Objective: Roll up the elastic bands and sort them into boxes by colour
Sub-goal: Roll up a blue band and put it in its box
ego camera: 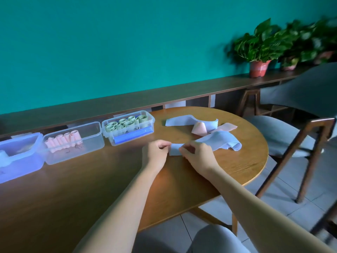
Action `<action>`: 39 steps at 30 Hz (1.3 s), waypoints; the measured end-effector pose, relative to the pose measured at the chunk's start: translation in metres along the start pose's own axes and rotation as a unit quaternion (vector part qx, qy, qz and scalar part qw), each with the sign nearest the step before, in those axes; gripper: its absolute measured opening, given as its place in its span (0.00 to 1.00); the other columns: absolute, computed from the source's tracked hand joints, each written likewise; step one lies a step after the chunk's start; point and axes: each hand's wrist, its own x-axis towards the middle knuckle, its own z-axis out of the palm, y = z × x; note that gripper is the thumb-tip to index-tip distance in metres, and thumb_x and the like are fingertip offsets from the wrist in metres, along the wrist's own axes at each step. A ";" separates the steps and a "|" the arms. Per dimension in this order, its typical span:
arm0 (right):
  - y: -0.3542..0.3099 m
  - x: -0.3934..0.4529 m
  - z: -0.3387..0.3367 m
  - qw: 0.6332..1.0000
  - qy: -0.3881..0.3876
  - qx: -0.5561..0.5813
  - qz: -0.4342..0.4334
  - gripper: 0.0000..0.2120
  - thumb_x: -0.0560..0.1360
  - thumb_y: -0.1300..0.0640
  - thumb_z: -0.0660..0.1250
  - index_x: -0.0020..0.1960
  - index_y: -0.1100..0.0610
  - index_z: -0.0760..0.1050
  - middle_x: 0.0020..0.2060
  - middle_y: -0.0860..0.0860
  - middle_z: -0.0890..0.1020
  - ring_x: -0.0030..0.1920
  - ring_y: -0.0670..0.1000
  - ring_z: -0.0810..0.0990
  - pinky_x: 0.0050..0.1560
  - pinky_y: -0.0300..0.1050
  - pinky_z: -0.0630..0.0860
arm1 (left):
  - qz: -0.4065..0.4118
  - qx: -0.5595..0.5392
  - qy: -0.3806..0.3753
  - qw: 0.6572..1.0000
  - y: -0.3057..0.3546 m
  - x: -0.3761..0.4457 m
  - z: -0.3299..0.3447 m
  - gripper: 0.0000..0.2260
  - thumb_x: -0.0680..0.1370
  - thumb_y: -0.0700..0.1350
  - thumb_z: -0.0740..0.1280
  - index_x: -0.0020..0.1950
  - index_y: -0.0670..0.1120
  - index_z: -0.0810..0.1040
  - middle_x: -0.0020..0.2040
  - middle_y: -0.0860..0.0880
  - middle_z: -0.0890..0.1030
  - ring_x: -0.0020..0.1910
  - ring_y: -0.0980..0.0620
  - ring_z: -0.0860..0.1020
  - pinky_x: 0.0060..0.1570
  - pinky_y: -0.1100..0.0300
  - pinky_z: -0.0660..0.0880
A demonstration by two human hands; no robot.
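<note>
While our left hand (157, 152) and right hand (196, 154) pinch the near end of a blue band (218, 141) on the round table (237, 167), fingers curled onto it, three clear boxes stand to the left. The green box (127, 127) holds green rolls, the middle box (73, 142) pink rolls, the leftmost box (18, 157) something pale. A handwritten label on the green box is unreadable.

Bare tabletop (73, 189) in front of the three boxes (128, 127), open approach from the near side. Loose bands (200, 127) clutter the far right; chair (291, 136) flanks the right edge.
</note>
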 end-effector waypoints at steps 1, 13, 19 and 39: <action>-0.002 -0.002 0.000 1.000 -0.002 0.000 0.001 0.05 0.79 0.51 0.69 0.47 0.51 0.81 0.40 0.44 0.82 0.43 0.45 0.78 0.39 0.29 0.67 | -0.003 -0.017 0.010 1.000 0.001 -0.003 -0.001 0.07 0.77 0.41 0.71 0.48 0.53 0.87 0.42 0.62 0.84 0.45 0.67 0.80 0.42 0.79 0.70; -0.041 -0.049 0.010 0.996 -0.069 0.063 -0.016 0.08 0.81 0.49 0.67 0.56 0.51 0.80 0.49 0.45 0.83 0.49 0.46 0.81 0.49 0.34 0.74 | -0.012 -0.095 0.126 0.987 -0.024 -0.053 -0.071 0.08 0.78 0.40 0.70 0.53 0.52 0.81 0.48 0.54 0.83 0.43 0.53 0.84 0.47 0.55 0.83; -0.068 -0.070 0.036 0.991 -0.105 0.037 -0.077 0.08 0.81 0.52 0.67 0.56 0.53 0.81 0.50 0.46 0.83 0.49 0.45 0.80 0.47 0.29 0.71 | -0.018 -0.023 0.187 0.982 -0.057 -0.090 -0.147 0.10 0.78 0.40 0.70 0.55 0.53 0.80 0.50 0.54 0.83 0.48 0.52 0.82 0.53 0.50 0.82; -0.101 -0.041 0.104 0.955 -0.189 -0.157 -0.164 0.27 0.82 0.37 0.57 0.76 0.48 0.67 0.74 0.49 0.69 0.73 0.55 0.66 0.73 0.53 0.62 | -0.106 0.111 0.281 0.947 -0.135 -0.132 -0.294 0.09 0.77 0.44 0.72 0.57 0.48 0.83 0.50 0.53 0.84 0.51 0.55 0.79 0.58 0.64 0.71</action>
